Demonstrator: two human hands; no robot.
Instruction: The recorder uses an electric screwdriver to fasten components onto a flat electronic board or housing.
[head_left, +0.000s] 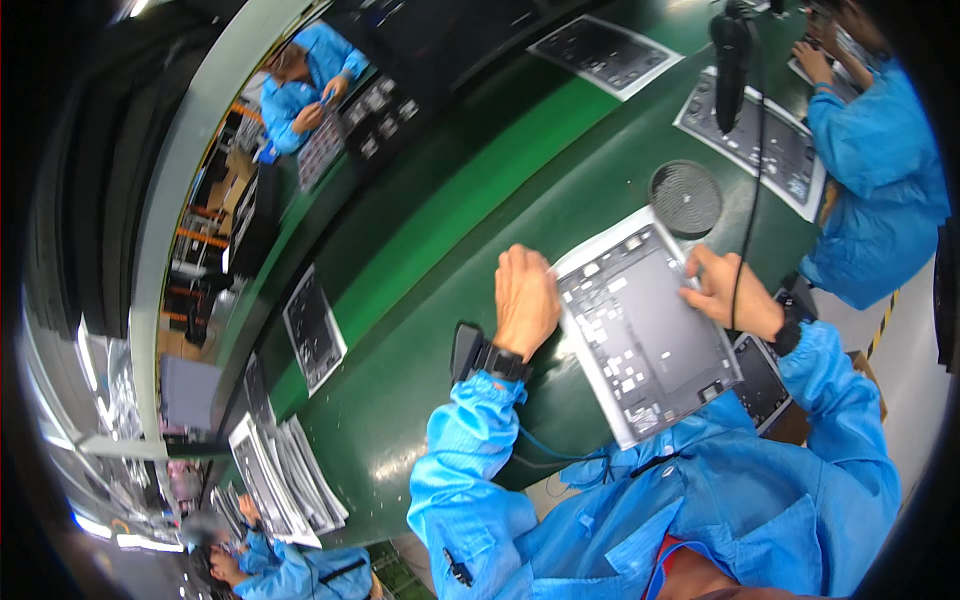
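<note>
In front of me lies a dark flat panel (660, 330) with a pale border, dotted with small white and light pieces. It reaches over the near edge of the green table. My left hand (525, 303) rests at its left edge, back upward, fingers stretched forward and lying close together. Over the panel's right edge is my right hand (735, 292), with thumb and fingers pinched together. Whatever those fingertips hold, if anything, is too small to make out. Both wrists wear dark bands, and a black cable passes in front of my right hand.
A round, ridged grey disc (686, 198) lies beyond the panel. Similar panels rest on the green table (400, 400), one (314, 330) to the left. Farther left is a stack of panels (285, 480). A black tool (731, 70) hangs at upper right. Co-workers in blue sit around.
</note>
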